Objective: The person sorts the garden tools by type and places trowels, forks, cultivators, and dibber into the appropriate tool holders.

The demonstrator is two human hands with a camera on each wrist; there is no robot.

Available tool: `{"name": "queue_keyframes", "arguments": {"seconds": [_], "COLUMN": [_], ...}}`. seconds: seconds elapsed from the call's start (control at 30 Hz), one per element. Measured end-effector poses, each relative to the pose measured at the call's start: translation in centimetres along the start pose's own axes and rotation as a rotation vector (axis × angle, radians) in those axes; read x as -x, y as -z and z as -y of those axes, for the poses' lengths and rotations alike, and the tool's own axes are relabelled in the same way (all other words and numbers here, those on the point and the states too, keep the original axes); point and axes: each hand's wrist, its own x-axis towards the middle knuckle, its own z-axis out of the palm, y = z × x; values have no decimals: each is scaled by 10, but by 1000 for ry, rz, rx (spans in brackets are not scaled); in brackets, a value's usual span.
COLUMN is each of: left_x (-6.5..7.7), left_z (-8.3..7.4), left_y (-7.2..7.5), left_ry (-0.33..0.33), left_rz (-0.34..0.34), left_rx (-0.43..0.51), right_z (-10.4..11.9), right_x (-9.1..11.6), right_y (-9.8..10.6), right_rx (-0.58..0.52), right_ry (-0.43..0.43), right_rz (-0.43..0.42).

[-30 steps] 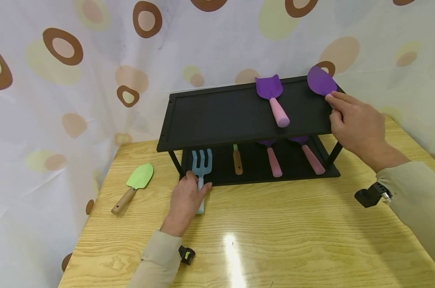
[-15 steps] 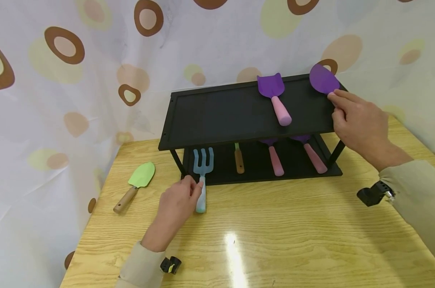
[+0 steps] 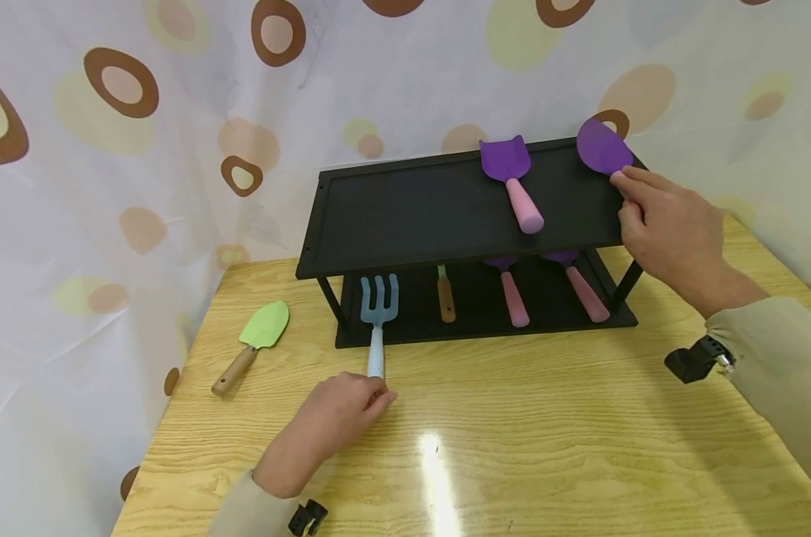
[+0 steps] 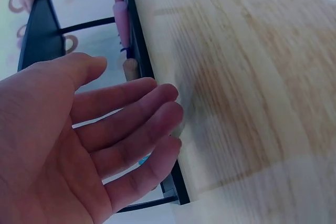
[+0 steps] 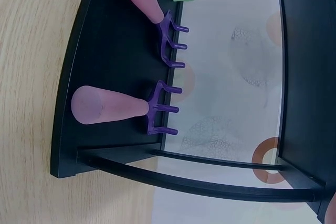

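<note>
In the head view, a light-blue hand fork (image 3: 380, 302) lies with its tines over the lower shelf and its handle out past the front edge. My left hand (image 3: 343, 409) is at the handle's end, covering it in this view. The left wrist view shows that hand (image 4: 121, 135) with fingers loosely extended and thumb apart. On the upper shelf's right end, my right hand (image 3: 674, 227) pinches the handle of a purple trowel (image 3: 603, 147). Left of it, a purple square-ended hand shovel (image 3: 506, 160) with a pink handle rests on the same shelf.
The two-tier black rack (image 3: 392, 220) stands against a patterned curtain (image 3: 177, 112). Its lower shelf carries two purple pink-handled forks (image 5: 110, 106) and a green wood-handled tool (image 3: 446, 298). A green trowel (image 3: 264, 326) lies on the wooden table (image 3: 512, 432) left of the rack.
My left hand has loosened from the blue fork's handle and slid down toward me to its end. The right hand stays on the purple trowel.
</note>
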Motion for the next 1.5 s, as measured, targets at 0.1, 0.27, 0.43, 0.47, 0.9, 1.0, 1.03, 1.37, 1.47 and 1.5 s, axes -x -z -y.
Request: {"name": "queue_keyframes", "arguments": {"seconds": [0.1, 0.27, 0.43, 0.47, 0.9, 1.0, 1.03, 1.37, 1.47, 1.5], "left_x": [0, -3, -8, -10, -28, -30, -31, -42, -43, -44], "left_z": [0, 0, 2, 2, 11, 12, 13, 15, 16, 16], "left_y": [-3, -6, -7, -7, -5, -4, -4, -5, -7, -8], "left_ry": [-7, -5, -5, -3, 47, 56, 58, 67, 58, 56], "left_rz": [-18, -84, -152, -164, -208, -212, -213, -232, -246, -248], "left_rx": [-15, -18, -36, -41, -53, -49, -48, -52, -57, -57], "right_z": [0, -1, -1, -1, 3, 5, 5, 5, 4, 4], "right_x": [0, -1, -1, -1, 0, 1, 1, 2, 2, 2], "right_y": [0, -1, -2, -2, -3, -3, -3, -4, -4, -5], "right_rx": [-1, -3, -5, -5, -11, -9, -9, 1, 1, 0], "right_ry": [-3, -1, 3, 4, -2, -3, -2, 11, 1, 1], "right_rz": [5, 1, -11, -13, -6, -6, -8, -42, -30, -29]}}
